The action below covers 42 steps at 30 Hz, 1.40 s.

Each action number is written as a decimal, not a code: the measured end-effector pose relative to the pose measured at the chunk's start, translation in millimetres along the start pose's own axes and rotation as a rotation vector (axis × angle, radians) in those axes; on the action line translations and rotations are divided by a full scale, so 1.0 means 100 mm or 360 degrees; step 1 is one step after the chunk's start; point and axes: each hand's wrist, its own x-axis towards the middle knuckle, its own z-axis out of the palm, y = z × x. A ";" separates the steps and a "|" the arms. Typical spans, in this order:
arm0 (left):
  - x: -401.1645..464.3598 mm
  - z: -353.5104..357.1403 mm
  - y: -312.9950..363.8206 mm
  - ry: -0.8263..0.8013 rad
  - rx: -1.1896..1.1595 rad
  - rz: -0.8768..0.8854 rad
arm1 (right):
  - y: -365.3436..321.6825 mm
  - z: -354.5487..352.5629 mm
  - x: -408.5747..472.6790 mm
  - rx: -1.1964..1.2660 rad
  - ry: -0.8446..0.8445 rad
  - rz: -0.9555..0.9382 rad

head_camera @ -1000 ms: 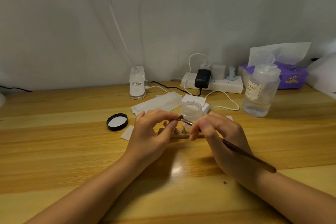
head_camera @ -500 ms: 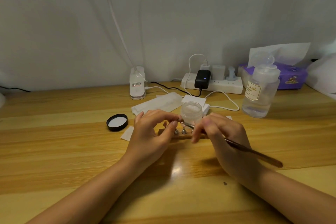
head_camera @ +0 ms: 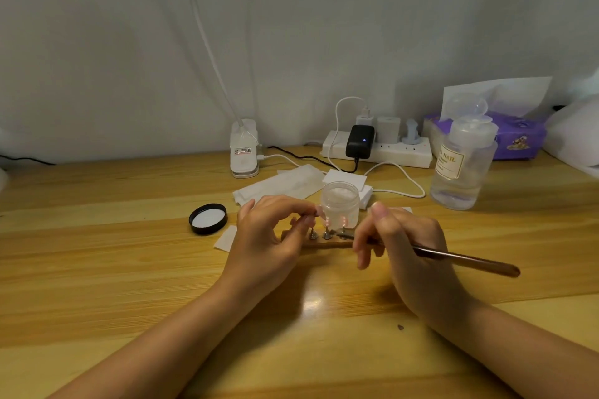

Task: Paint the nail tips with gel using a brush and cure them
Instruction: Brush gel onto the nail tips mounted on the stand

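While the left hand [head_camera: 269,236] pinches one small pink nail tip [head_camera: 321,212] at the wooden holder's [head_camera: 324,243] nine o'clock end, right-hand fingers [head_camera: 377,214] pinch the slim brown brush [head_camera: 453,257]. Best results likely need light strokes, bristles clear of neighbouring tips.

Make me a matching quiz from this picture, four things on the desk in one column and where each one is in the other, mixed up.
Things:
1. Brush
2. Black lid
3. Jar
4. Tissue box

Places:
A. Flat on the desk, left of the left hand
B. Far right, against the wall
C. Held in the right hand
D. Open, just behind the nail tips

Pairs: 1-C, 2-A, 3-D, 4-B
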 end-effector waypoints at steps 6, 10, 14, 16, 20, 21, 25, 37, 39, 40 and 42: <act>-0.01 -0.02 0.04 0.0020 -0.0051 -0.0003 | -0.07 0.01 0.06 -0.0161 0.0056 0.0015; -0.02 -0.03 0.05 -0.0029 -0.0069 0.0025 | -0.08 0.03 0.08 -0.0303 0.0009 0.0001; -0.03 -0.03 0.06 -0.0080 -0.0102 0.0058 | -0.07 0.02 0.09 -0.0338 -0.0052 0.0055; -0.03 -0.04 0.08 -0.0102 -0.0122 0.0079 | -0.07 0.02 0.09 -0.0338 -0.0060 0.0056; -0.04 -0.04 0.09 -0.0138 -0.0132 0.0121 | -0.06 0.02 0.09 -0.0367 -0.0057 0.0023; -0.04 -0.04 0.09 -0.0147 -0.0135 0.0122 | -0.06 0.03 0.09 -0.0375 -0.0054 0.0013; -0.03 -0.04 0.10 -0.0160 -0.0139 0.0132 | -0.05 0.03 0.09 -0.0378 -0.0038 -0.0025; -0.02 -0.03 0.05 0.0042 -0.0033 0.0006 | -0.06 -0.06 0.12 -0.0331 0.0104 -0.0032; -0.01 -0.02 0.01 0.0005 0.0006 -0.0158 | -0.06 -0.12 0.16 -0.0366 0.0104 -0.0011; 0.00 -0.02 -0.01 -0.0041 0.0018 -0.0244 | -0.05 -0.15 0.17 -0.0385 0.0105 0.0000; 0.01 -0.03 -0.04 -0.0163 0.0030 -0.0358 | -0.04 -0.21 0.20 -0.0426 0.0114 0.0036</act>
